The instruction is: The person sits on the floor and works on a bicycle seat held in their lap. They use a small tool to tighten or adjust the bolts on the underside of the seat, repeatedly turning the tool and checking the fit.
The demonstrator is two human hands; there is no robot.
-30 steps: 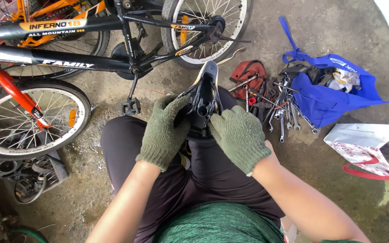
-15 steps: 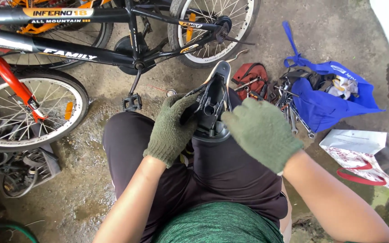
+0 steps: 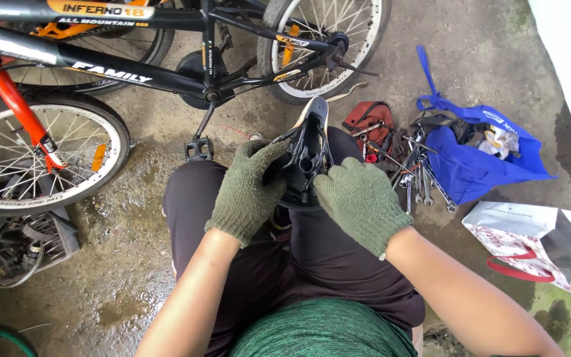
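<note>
Left hand [image 3: 249, 192], green glove, fingers curled round black bicycle saddle [image 3: 305, 155] held upside down on lap. Right hand [image 3: 359, 201] palm-down beside saddle, fingertips touching it; grip cannot tell.

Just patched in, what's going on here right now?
A seated person in green knit gloves holds an upturned black bicycle saddle on their lap: left hand gripping its side, right hand against its near end. A black bicycle stands in front on wet concrete, with spanners and a blue bag to the right.
</note>
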